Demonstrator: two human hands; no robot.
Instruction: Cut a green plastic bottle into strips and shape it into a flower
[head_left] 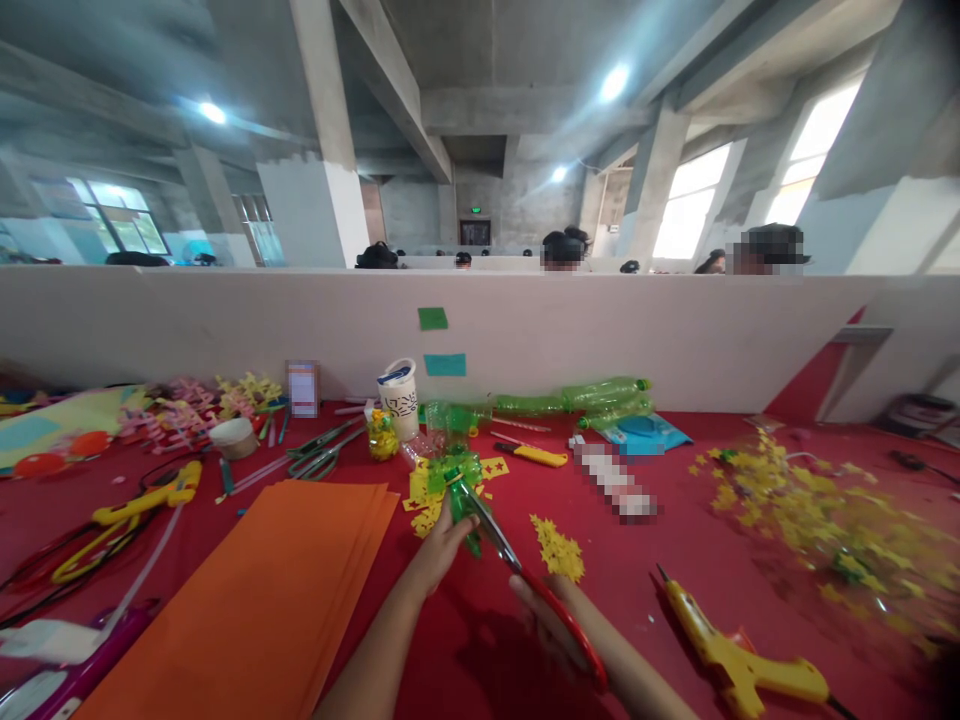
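Observation:
My left hand point(442, 545) pinches a green plastic piece point(459, 492) above the red table point(652, 580). My right hand point(551, 620) grips red-handled scissors point(525, 580), whose blades reach up to the green piece. A small pile of yellow cut-out stars point(559, 550) lies just right of the blades. More yellow scraps point(424, 500) sit under the green piece.
A stack of orange sheets point(262, 590) lies at the left. A yellow glue gun point(739, 655) rests at the right front, another point(142, 500) at the left. Green bottles point(570, 398), a paper cup point(399, 398), a yellow knife point(534, 455) and scattered yellow scraps point(810, 510) lie around. People sit beyond the white partition point(525, 330).

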